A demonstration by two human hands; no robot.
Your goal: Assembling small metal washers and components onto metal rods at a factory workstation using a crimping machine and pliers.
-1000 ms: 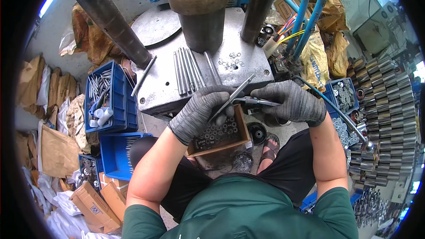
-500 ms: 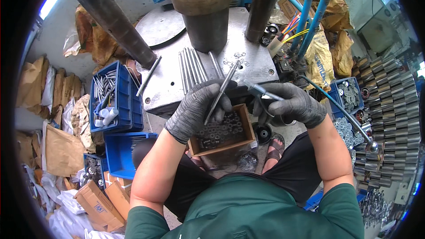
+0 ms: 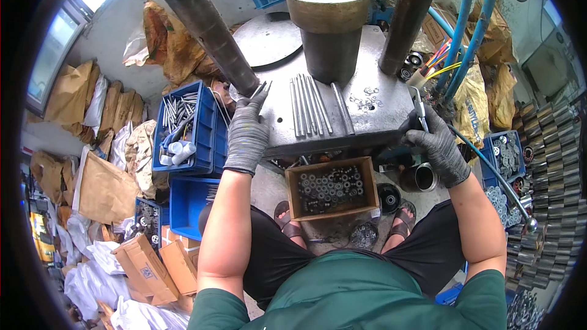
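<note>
My left hand [image 3: 249, 131], in a grey knitted glove, reaches to the left edge of the steel press table [image 3: 379, 123]. It is closed around thin metal rods [image 3: 265, 88]; only their upper tips show above the fingers. Over the table's right corner, my right hand [image 3: 439, 150], gloved alike, grips a slim grey metal tool [image 3: 419, 109] with a bent tip, perhaps pliers. Between my hands a row of several steel rods [image 3: 310, 105] lies on the table. A thicker rod [image 3: 342, 109] and a scatter of small metal clips [image 3: 369, 99] lie to their right.
A wooden box [image 3: 333, 212] of small bearings stands below the table's front edge. The heavy press ram [image 3: 330, 30] rises behind the rods, between dark columns [image 3: 211, 30]. Blue crates [image 3: 221, 140] stand on the left; a ball-ended lever [image 3: 531, 225] juts out on the right.
My left hand has carried its rod from the middle to the table's left edge, where another rod lay. My right hand has moved right with its tool, now held upright. The view has shifted.
</note>
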